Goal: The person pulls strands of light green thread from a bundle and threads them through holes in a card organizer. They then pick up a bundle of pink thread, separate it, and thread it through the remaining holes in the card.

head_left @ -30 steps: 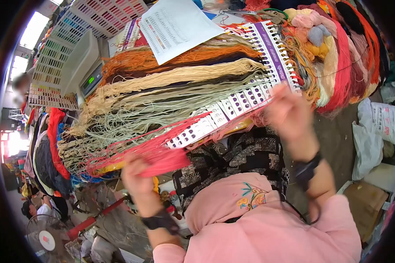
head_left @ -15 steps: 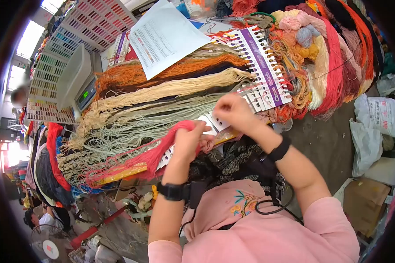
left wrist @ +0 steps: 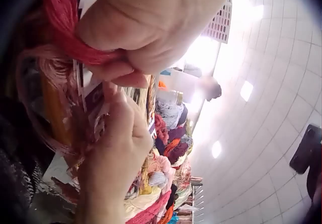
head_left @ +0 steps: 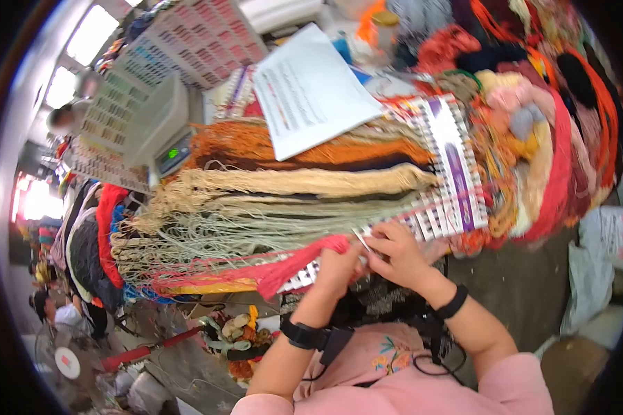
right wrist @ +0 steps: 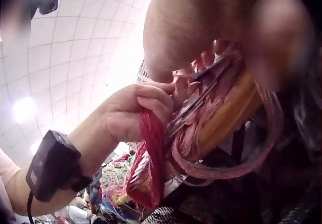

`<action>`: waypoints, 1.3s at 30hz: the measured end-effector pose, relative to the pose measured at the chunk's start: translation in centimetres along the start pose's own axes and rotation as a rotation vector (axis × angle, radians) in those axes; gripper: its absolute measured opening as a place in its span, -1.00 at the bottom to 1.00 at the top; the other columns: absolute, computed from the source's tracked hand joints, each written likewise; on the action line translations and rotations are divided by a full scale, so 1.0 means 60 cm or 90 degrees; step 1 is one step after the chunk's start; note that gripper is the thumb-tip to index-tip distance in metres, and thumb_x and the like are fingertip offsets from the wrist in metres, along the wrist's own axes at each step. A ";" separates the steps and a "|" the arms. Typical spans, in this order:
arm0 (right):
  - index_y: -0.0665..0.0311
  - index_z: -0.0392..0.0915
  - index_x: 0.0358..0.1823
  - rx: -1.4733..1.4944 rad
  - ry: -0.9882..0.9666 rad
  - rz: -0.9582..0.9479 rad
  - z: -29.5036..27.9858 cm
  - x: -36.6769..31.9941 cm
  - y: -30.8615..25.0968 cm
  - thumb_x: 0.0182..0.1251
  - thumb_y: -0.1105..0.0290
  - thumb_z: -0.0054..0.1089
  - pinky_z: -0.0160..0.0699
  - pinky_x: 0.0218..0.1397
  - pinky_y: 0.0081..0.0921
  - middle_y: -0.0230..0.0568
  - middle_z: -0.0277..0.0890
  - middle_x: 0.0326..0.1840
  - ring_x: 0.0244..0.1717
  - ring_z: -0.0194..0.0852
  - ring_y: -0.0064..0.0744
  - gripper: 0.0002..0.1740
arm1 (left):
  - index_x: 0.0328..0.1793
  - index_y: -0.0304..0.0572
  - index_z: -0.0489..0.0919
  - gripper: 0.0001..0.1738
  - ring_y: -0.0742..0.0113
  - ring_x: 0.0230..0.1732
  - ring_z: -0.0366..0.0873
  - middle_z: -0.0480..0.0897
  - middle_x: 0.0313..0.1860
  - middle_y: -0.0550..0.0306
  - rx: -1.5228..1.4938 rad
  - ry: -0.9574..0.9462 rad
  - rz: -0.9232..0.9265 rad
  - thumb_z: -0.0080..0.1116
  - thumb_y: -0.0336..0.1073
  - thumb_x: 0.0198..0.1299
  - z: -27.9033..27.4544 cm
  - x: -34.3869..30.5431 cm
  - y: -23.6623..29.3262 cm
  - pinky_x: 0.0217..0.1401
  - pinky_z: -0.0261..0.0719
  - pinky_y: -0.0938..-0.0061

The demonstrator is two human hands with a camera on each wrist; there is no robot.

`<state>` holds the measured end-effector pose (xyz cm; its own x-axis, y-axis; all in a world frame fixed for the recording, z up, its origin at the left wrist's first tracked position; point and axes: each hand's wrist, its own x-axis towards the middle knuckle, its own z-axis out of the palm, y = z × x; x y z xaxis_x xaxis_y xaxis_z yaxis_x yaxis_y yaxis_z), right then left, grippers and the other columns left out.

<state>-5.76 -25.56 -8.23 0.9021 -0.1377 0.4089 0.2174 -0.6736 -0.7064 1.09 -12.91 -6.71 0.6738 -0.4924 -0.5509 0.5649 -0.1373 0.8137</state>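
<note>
A skein of pink-red thread [head_left: 291,266] hangs from my left hand [head_left: 339,271], whose curled fingers grip it. In the right wrist view the skein [right wrist: 152,153] drops in a loop below those fingers. My right hand [head_left: 398,259] is bent close beside the left, thumb and fingers pinching thread at the near row of holes. Both sets of fingertips meet over a white punched card [head_left: 428,223], and they partly hide the work. Through other holes of the card hang bundles of pale green thread [head_left: 256,232], cream thread [head_left: 291,185] and orange thread [head_left: 311,149].
A printed sheet [head_left: 315,90] lies over the back threads. To the left stand a scale [head_left: 173,153] and a colour chart [head_left: 111,149]. Heaped yarn [head_left: 561,159] fills the right side. A yellow strip [head_left: 218,286] runs along the front edge.
My left hand has carried the skein rightward along the card. My right hand, earlier raised at the card's right end, has come down and left to meet the left fingertips.
</note>
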 end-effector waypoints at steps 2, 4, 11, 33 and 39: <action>0.28 0.48 -0.39 0.104 -0.017 0.049 0.000 0.006 0.007 -0.22 0.42 0.16 0.24 -0.25 -0.35 -0.14 0.31 -0.36 -0.30 0.27 -0.15 -0.75 | -0.61 -0.21 0.40 -0.76 0.57 -0.86 0.19 0.30 -0.85 0.29 0.016 0.024 -0.012 0.03 -0.33 0.08 0.006 0.002 -0.002 -0.84 0.06 0.66; 0.28 0.48 -0.42 0.069 0.014 0.056 0.003 0.012 -0.004 -0.23 0.42 0.16 0.24 -0.26 -0.36 -0.16 0.32 -0.38 -0.31 0.27 -0.17 -0.77 | -0.58 -0.20 0.40 -0.79 0.60 -0.85 0.17 0.32 -0.84 0.29 0.047 0.043 0.029 0.01 -0.34 0.10 0.003 0.008 -0.016 -0.82 0.06 0.69; 0.27 0.52 -0.41 0.106 -0.005 0.093 0.002 0.002 0.005 -0.10 0.49 0.12 0.20 -0.21 -0.43 -0.21 0.38 -0.45 -0.33 0.29 -0.24 -0.86 | -0.20 -0.26 0.42 -0.85 0.70 -0.81 0.08 0.47 -0.53 0.29 -0.472 -0.206 -0.122 -0.10 -0.36 0.17 -0.071 -0.035 0.028 -0.76 0.00 0.81; 0.22 0.43 -0.20 -0.074 -0.023 0.064 0.016 0.013 -0.021 -0.25 0.34 0.25 0.09 -0.07 -0.34 -0.22 0.29 -0.30 -0.18 0.21 -0.20 -0.55 | -0.18 -0.29 0.45 -0.71 0.56 -0.80 0.23 0.51 -0.60 0.20 -0.145 0.201 0.033 0.08 -0.39 -0.11 -0.262 -0.188 0.052 -0.78 0.18 0.69; 0.36 0.49 -0.50 0.330 -0.044 0.233 0.004 0.005 -0.095 -0.02 0.54 0.14 0.28 -0.54 -0.72 -0.34 0.36 -0.47 -0.47 0.33 -0.68 -0.96 | 0.13 -0.38 0.28 -0.59 0.35 -0.03 0.39 0.41 0.00 -0.03 -0.247 -0.076 0.030 -0.23 -0.24 0.25 -0.073 -0.141 0.022 -0.07 0.39 0.51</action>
<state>-6.63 -21.60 -4.20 0.9702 -0.2342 0.0622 0.0269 -0.1512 -0.9881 -1.79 -5.13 -1.79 0.6559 -0.5897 -0.4712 0.6880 0.2102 0.6946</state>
